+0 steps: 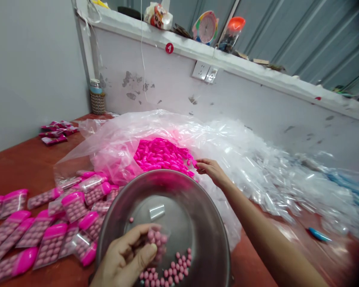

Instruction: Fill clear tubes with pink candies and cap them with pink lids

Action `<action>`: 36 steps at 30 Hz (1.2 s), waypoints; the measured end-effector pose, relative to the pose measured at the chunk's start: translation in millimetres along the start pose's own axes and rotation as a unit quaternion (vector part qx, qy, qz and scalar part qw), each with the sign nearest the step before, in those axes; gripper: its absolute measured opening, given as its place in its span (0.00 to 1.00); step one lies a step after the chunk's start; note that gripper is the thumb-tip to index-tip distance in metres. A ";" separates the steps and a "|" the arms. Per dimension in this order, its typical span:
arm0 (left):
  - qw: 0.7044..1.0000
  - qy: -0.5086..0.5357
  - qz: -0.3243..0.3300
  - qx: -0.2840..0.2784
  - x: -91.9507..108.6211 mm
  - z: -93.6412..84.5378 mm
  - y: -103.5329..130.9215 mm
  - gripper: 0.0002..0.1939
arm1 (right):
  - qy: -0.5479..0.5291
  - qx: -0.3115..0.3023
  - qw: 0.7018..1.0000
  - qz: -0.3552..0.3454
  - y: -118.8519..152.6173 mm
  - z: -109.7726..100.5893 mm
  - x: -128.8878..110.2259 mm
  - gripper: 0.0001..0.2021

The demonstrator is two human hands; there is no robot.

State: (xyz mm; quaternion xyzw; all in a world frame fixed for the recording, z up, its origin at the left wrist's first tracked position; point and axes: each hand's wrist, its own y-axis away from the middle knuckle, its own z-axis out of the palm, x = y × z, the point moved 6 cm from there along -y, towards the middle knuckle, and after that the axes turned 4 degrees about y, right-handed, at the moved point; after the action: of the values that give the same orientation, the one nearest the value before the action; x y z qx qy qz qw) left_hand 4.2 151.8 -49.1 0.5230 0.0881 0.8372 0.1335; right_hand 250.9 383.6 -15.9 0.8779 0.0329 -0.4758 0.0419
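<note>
My left hand (128,255) is closed round a small clear container of pink beads (157,241), held over a dark metal bowl (209,223). Loose pink beads (175,271) lie along the bowl's near side, with a single bead farther left. An empty clear sleeve (157,212) rests on the bowl's floor. Beyond the rim, my right hand (210,169) pinches a bright pink cap (194,163) at the right edge of a heap of pink caps (161,155), which spills from a plastic bag (116,153).
Filled bead containers with pink caps (52,239) are piled left of the bowl. Many clear sleeves (257,171) spread across the right. A blue tool (319,234) lies at right on the red table (6,163). Pink packets (56,131) and a woven-covered bottle (97,97) stand at back left.
</note>
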 end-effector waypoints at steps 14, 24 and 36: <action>0.994 0.050 0.085 -0.053 12.0 36.1 1.4 0.12 | -0.130 -0.149 0.974 -0.111 197.3 79.8 -79.5 0.15; 0.980 -0.130 0.129 -0.080 19.0 37.7 21.2 0.12 | 0.042 -0.003 0.964 -0.261 217.4 53.0 -85.1 0.10; 0.905 -0.314 0.280 -0.061 25.4 31.6 30.6 0.09 | 0.164 -0.059 0.912 -0.371 231.8 77.1 -102.4 0.09</action>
State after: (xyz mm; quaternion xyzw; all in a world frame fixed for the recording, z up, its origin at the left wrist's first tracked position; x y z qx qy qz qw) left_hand 18.0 131.0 -4.8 0.7528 -0.1596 0.6363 -0.0544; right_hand 153.5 143.2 37.8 0.8642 0.3907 -0.3033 -0.0923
